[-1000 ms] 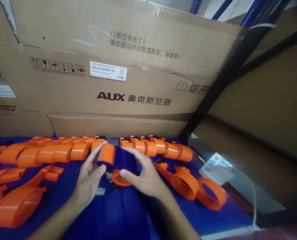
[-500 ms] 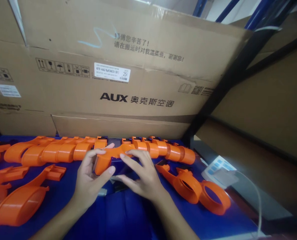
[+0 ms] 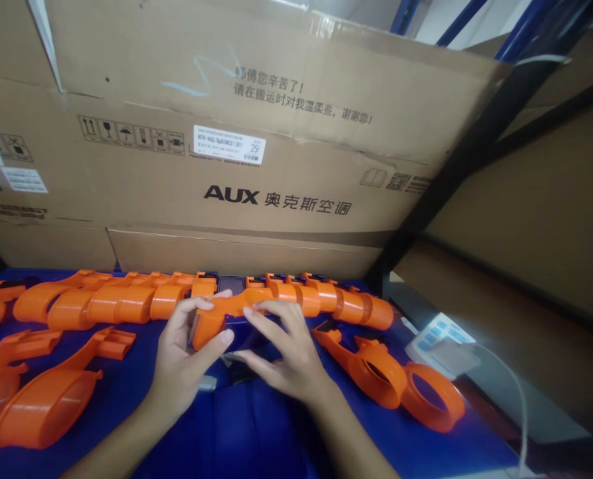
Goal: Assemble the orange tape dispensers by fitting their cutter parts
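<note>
Held orange piece [image 3: 207, 330] has turned since a second ago, its orange neck now uppermost where a dark blue surface faced up

At far left, two long-handled orange pieces [image 3: 46, 409] lie near the front of the blue surface [image 3: 126, 382], with a back row of orange pieces [image 3: 104, 304] behind them. Next comes the left hand [image 3: 186, 356], closed around the blocky end of the held piece, thumb on the near side and fingers at the far side and top. The held piece is raised between the two hands, a dark blue part [image 3: 243, 328] showing under its neck. The right hand [image 3: 293, 352] is half open: fingertips rest on the neck, while the thumb extends below the dark blue part; whether it presses there, I cannot tell. Behind, a cardboard panel [image 3: 276, 246] printed "AUX" stands upright. Further right, more orange rings [image 3: 343, 306] continue the back row, and two orange ring pieces [image 3: 383, 380] lie nearer the front, touching or nearly so. Just beside them sits a white box [image 3: 440, 339], with a pale cable [image 3: 520, 399] curving down at far right.
</note>
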`<action>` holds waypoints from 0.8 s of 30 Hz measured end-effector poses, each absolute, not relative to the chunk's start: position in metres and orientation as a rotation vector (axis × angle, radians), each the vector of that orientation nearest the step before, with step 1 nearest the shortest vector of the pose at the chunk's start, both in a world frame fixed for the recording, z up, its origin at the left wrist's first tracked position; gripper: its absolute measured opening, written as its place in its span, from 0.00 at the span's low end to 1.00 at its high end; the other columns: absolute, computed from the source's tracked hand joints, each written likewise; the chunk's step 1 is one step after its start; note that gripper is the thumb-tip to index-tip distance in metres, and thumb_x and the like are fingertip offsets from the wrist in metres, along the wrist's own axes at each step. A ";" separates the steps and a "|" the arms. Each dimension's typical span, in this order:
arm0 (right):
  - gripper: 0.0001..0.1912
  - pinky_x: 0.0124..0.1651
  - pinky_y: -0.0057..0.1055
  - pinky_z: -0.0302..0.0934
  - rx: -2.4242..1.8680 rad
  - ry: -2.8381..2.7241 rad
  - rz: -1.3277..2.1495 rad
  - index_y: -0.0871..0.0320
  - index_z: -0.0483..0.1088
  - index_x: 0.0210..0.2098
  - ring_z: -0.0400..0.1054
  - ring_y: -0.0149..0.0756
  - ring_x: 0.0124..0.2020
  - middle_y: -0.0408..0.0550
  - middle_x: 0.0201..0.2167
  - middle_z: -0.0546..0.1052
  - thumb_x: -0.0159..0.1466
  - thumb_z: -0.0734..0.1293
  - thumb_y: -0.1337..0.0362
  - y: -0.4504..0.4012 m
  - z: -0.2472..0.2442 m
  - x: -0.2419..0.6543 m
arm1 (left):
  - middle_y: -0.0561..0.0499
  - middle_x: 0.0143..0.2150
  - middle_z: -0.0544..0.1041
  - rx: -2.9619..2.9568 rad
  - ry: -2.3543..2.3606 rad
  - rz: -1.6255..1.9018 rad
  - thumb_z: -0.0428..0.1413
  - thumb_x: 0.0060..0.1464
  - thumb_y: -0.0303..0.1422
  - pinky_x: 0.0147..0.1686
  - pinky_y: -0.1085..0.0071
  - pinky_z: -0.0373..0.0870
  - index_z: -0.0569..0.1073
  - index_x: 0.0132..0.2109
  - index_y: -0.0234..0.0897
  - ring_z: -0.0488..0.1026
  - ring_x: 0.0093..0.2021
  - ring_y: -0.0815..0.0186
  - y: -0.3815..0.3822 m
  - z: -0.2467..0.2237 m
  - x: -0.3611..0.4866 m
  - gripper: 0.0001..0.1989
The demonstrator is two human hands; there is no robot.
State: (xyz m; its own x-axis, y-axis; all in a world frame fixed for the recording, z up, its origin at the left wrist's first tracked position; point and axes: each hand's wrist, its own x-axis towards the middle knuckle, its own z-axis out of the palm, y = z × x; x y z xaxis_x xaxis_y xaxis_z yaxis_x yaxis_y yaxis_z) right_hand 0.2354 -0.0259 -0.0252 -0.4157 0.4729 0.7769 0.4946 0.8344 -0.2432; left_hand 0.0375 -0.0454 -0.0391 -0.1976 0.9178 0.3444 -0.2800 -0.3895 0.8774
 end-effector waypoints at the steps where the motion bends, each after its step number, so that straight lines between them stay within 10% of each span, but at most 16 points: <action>1: 0.40 0.55 0.49 0.67 -0.706 -2.071 -0.035 0.41 0.61 0.69 0.71 0.51 0.55 0.54 0.57 0.73 0.62 0.77 0.60 -0.026 -0.025 0.235 | 0.47 0.59 0.78 1.156 0.858 1.726 0.71 0.48 0.32 0.63 0.54 0.66 0.74 0.48 0.48 0.71 0.64 0.49 -0.045 -0.039 0.037 0.21; 24: 0.36 0.54 0.51 0.68 -0.673 -1.895 0.101 0.53 0.66 0.66 0.74 0.52 0.50 0.56 0.52 0.78 0.61 0.75 0.54 -0.034 -0.016 0.237 | 0.41 0.68 0.72 1.294 0.620 1.666 0.69 0.51 0.34 0.64 0.55 0.69 0.68 0.67 0.47 0.69 0.67 0.47 -0.043 -0.057 0.036 0.37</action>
